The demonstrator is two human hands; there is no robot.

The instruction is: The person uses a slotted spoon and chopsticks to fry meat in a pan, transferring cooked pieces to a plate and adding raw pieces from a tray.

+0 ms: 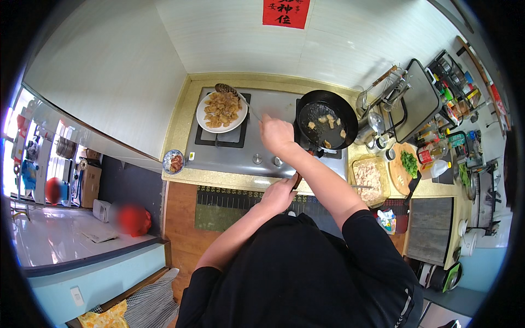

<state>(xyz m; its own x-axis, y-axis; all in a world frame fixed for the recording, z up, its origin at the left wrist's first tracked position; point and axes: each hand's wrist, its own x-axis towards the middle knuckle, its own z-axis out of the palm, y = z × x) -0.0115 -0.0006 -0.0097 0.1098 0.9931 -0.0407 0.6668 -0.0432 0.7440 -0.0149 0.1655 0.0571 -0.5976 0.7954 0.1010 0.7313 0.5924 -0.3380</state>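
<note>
My right hand (277, 133) grips the long metal handle of a slotted ladle (226, 88). The ladle's bowl hangs over the back edge of a white plate (245, 115) heaped with golden fried pieces (217, 115). This plate rests on the left burner's pan support. On the right burner stands a black wok (351, 125). Several browned pieces (330, 120) lie apart in its bubbling oil. My left hand (279, 195) is closed around the wok handle (297, 180) at the counter's front edge; my right forearm passes over part of the handle.
Right of the stainless hob (229, 162) sits a glass dish (384, 197) of pale raw meat pieces with a metal utensil across it. Beyond are a round cutting board (396, 164) with chopped greens, and bottles (432, 151). A patterned bowl (165, 163) stands at the left corner.
</note>
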